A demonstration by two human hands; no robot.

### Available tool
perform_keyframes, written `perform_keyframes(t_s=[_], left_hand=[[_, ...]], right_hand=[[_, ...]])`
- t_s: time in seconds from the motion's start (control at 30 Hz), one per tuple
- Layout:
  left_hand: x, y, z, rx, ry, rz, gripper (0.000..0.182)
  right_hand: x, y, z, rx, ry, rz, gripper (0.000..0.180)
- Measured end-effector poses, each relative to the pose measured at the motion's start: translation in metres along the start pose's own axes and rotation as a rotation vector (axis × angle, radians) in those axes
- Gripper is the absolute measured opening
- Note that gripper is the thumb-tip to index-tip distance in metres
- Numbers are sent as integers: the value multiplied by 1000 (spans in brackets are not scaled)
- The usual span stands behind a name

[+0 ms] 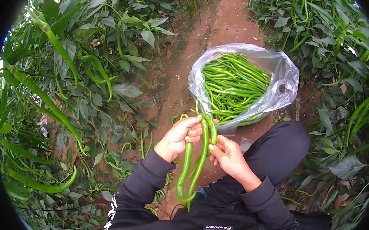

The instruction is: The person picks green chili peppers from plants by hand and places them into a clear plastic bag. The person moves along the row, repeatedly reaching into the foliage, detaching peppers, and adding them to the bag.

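Note:
My left hand grips several long green chili peppers near their stems, and their lower ends hang down over my lap. My right hand pinches the side of the same bunch with thumb and fingers, a little lower and to the right. Just beyond my hands stands a clear plastic bag, its mouth spread wide. Inside it lies a heap of picked green chili peppers, mostly lined up lengthwise. The tops of the held peppers come close to the bag's near rim; whether they touch it I cannot tell.
Pepper plants with hanging green fruit crowd the left side, some fruit very close to the camera. More pepper plants line the right. A bare soil path runs between the rows. My bent knee is right of the bag.

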State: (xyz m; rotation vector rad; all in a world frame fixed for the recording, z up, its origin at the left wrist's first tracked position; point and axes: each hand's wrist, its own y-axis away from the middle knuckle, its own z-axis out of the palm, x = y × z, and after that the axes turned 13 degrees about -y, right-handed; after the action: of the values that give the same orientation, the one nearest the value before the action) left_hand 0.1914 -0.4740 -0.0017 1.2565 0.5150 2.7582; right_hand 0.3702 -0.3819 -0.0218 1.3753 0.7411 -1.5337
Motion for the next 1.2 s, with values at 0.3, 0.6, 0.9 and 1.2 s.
perform_keyframes(t_s=[0.3,0.6,0.9,1.2], left_hand=[[-20,17,-110,450,-561,-222,16],[-5,25,-315,1104,-920,-422,25],[-32,25,-371,1170,-1411,-817,47],[11,0,-234,369,-136,-316,54]], right_hand=[[6,9,5,55,444,-339,27],[-1,9,-4,22,384,-177,18],[-2,-1,-9,31,395,-188,17],[-11,-2,-7,58,280,-151,14]])
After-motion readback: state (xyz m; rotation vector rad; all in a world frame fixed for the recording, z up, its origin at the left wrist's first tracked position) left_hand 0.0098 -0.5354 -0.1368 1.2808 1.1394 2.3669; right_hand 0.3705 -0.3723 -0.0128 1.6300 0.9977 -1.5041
